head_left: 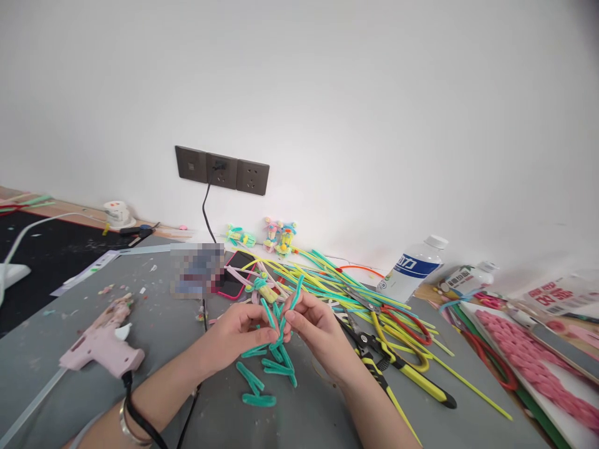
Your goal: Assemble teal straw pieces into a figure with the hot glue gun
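Note:
Both hands meet over the grey mat, bending a teal pipe cleaner (297,294) between them. My left hand (246,330) pinches its lower part with thumb and forefinger. Close beside it, my right hand (314,325) grips the upper part, and one end sticks up past the fingers. Below the hands lie several short, folded teal pipe cleaner pieces (259,400). Where the held piece ends and the pile behind begins is hard to make out. Just behind the hands sits a small yellow-and-teal pipe cleaner figure (266,290).
A pink glue gun (105,343) lies left on the grey mat (224,424). Yellow-handled pliers (397,362), scissors (416,324) and long pipe cleaners (327,274) spread to the right. A bottle (414,268) leans back right; a phone (238,274) lies behind the hands.

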A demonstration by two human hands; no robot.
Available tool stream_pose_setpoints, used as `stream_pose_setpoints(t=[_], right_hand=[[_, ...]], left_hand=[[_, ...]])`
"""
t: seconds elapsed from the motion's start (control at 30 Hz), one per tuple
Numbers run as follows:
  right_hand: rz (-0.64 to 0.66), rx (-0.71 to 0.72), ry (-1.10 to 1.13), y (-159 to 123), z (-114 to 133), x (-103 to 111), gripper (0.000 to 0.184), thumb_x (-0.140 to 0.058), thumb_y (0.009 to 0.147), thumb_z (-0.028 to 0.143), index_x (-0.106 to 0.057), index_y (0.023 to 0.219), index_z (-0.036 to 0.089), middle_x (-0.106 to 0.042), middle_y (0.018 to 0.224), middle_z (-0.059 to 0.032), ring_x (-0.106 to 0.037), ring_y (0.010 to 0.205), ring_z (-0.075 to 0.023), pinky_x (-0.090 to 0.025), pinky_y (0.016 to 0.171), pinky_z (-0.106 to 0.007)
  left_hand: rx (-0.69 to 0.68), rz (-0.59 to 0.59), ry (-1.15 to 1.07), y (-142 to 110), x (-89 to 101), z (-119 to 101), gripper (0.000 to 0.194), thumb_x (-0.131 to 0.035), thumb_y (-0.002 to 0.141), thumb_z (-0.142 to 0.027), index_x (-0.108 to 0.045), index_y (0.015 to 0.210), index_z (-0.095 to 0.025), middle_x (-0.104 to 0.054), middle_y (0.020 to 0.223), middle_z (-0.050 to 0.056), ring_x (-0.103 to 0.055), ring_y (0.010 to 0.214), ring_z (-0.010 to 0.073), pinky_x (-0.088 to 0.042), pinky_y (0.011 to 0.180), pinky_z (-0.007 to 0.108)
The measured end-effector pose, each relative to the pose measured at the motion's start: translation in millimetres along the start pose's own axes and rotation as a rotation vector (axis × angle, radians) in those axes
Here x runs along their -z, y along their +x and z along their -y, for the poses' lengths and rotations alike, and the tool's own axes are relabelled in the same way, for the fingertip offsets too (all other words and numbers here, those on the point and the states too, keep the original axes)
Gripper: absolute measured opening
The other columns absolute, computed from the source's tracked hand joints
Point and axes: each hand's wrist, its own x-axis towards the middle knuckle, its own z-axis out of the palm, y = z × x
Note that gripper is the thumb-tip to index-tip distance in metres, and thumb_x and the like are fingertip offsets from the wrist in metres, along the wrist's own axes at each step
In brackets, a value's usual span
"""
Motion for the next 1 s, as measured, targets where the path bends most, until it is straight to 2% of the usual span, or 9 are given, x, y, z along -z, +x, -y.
stream_pose_setpoints(t=[0.2,0.3,0.4,0.57,0.7,1.0], right_hand=[[0.019,-0.036,-0.034,0.0,3.4,-0.1,0.022,-0.073,0.088,0.037,-0.065,0.083,0.017,-0.064,0.066,0.0015,-0.058,0.059,-0.0097,-0.051,0.061,-0.022],[0.03,-0.072,-0.049,-0.8,5.5,2.5,0.023,-0.072,0.088,0.038,-0.064,0.081,0.017,-0.064,0.066,0.0015,-0.059,0.059,-0.01,-0.052,0.061,-0.023],[0.02,-0.082,-0.063,-0.9,6.9,4.2,0.022,-0.072,0.088,0.039,-0.065,0.084,0.018,-0.065,0.068,0.0011,-0.061,0.06,-0.0112,-0.052,0.062,-0.024],[0.001,-0.075,-0.1,0.0,8.8,3.0,0.023,-0.072,0.088,0.039,-0.064,0.082,0.018,-0.065,0.071,0.0014,-0.063,0.064,-0.0121,-0.049,0.062,-0.023],[0.011,-0.069,-0.116,0.6,9.3,1.9,0.023,-0.072,0.088,0.039,-0.064,0.082,0.018,-0.063,0.071,0.0014,-0.063,0.064,-0.0122,-0.048,0.062,-0.023],[0.01,-0.103,-0.072,0.5,9.4,2.0,0.027,-0.077,0.082,0.042,-0.065,0.079,0.018,-0.064,0.07,0.0012,-0.06,0.061,-0.011,-0.049,0.06,-0.023]], left_hand=[[0.032,0.053,0.104,-1.5,1.3,0.2,0.036,-0.072,0.083,-0.049,-0.072,0.09,-0.013,-0.072,0.091,0.006,-0.062,0.084,0.0166,-0.047,0.075,0.025],[0.005,0.069,0.109,-1.4,1.0,1.0,0.032,-0.068,0.088,-0.046,-0.07,0.093,-0.014,-0.07,0.093,0.006,-0.058,0.077,0.0137,-0.046,0.068,0.022],[-0.015,0.022,0.072,-0.1,0.1,1.6,0.03,-0.069,0.087,-0.043,-0.067,0.089,-0.014,-0.067,0.086,0.004,-0.055,0.068,0.0115,-0.045,0.058,0.02],[0.02,-0.031,-0.05,1.2,-4.3,0.1,0.031,-0.076,0.08,-0.042,-0.064,0.08,-0.013,-0.069,0.081,0.005,-0.061,0.066,0.0126,-0.048,0.053,0.02],[0.074,-0.076,-0.113,1.1,-5.9,0.6,0.029,-0.082,0.076,-0.035,-0.064,0.073,-0.013,-0.07,0.071,0.003,-0.062,0.058,0.0098,-0.05,0.054,0.019],[0.116,-0.139,-0.135,1.7,-1.9,2.6,0.028,-0.087,0.069,-0.034,-0.069,0.069,-0.012,-0.075,0.069,0.005,-0.066,0.058,0.0112,-0.053,0.057,0.021]])
